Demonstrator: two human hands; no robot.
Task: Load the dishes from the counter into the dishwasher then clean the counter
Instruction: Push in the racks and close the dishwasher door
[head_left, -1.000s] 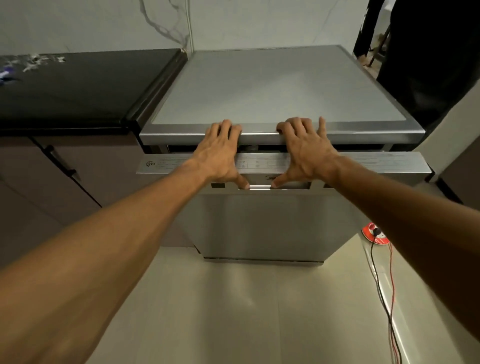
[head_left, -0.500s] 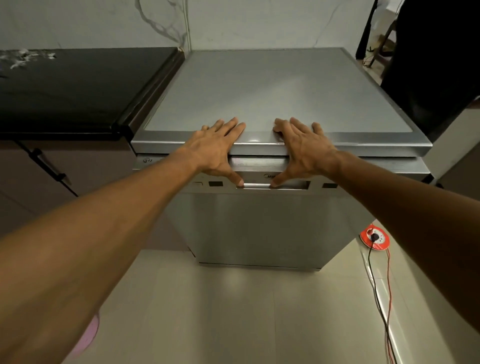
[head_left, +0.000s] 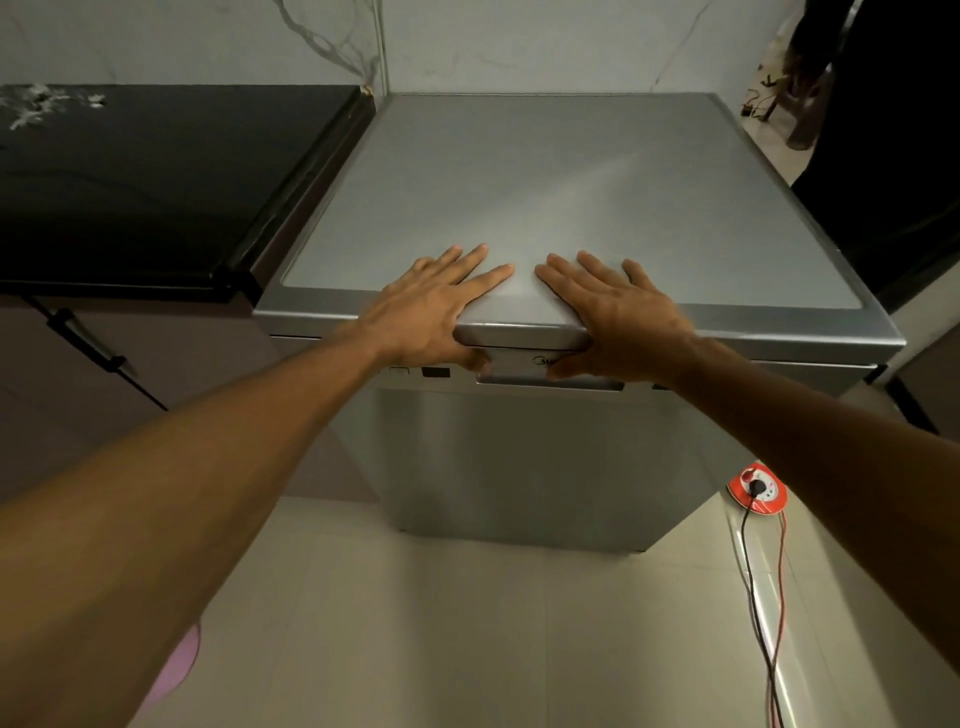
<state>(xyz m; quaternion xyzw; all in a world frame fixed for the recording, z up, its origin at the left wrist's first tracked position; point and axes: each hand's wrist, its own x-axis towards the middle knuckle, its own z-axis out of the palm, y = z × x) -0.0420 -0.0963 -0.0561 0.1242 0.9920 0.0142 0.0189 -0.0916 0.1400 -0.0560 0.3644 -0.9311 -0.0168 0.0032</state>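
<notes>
A silver dishwasher (head_left: 524, 447) stands in front of me with its door closed flush under the flat grey top (head_left: 561, 197). My left hand (head_left: 431, 306) lies flat on the top's front edge, fingers straight, thumb down on the door's upper panel. My right hand (head_left: 618, 317) lies flat beside it in the same way, thumb by the handle recess (head_left: 550, 382). Neither hand holds anything. To the left is the black counter (head_left: 156, 176), with white scraps (head_left: 36, 106) at its far left corner. No dishes are in view.
Brown cabinet doors (head_left: 156, 374) with a dark handle sit under the counter. A red round socket reel (head_left: 757, 492) with black and red cables lies on the tiled floor at right. A dark shape stands at the far right. Something pink (head_left: 176, 670) shows at lower left.
The dishwasher door went from slightly ajar to fully closed. Both hands slid from the door's top edge onto the dishwasher top, fingers straightening flat.
</notes>
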